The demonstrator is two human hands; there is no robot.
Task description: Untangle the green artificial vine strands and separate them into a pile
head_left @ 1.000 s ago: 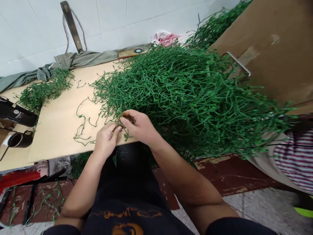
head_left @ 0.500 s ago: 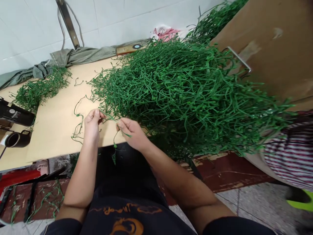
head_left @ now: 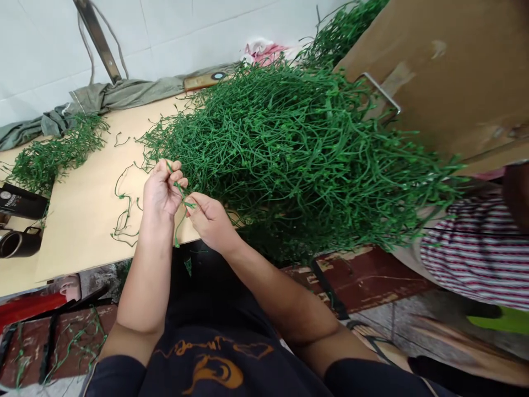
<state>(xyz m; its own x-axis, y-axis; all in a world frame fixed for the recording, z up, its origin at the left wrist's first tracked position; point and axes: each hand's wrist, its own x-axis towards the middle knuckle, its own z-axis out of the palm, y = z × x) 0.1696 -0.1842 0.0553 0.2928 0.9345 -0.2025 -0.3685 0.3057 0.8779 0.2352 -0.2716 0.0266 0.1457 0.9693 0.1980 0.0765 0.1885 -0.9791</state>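
Note:
My left hand (head_left: 160, 190), its fingers curled with the palm turned up, pinches the upper end of a thin green plant stem (head_left: 179, 188). Lower down and close beside it, my right hand (head_left: 210, 220) grips the same stem between thumb and fingertips. A thin strand with a small green tip hangs below the hands at the table edge. To the right, a large heap of green stems (head_left: 264, 138) with small bud-like ends covers the table (head_left: 78, 209). Several loose stems (head_left: 120, 196) lie on the bare board left of my left hand.
A smaller green bunch (head_left: 61, 151) and a dark mug (head_left: 20, 241) are at the left. A cardboard box (head_left: 446, 71) with a metal handle (head_left: 380, 91) stands at the right. Beside the heap is another person's striped garment (head_left: 475, 248); a sandalled foot (head_left: 378, 342) shows below.
My left hand has moved up and turned its palm upward, fingers curling. My right hand has come closer to it, both still on the stem. The view has shifted slightly right.

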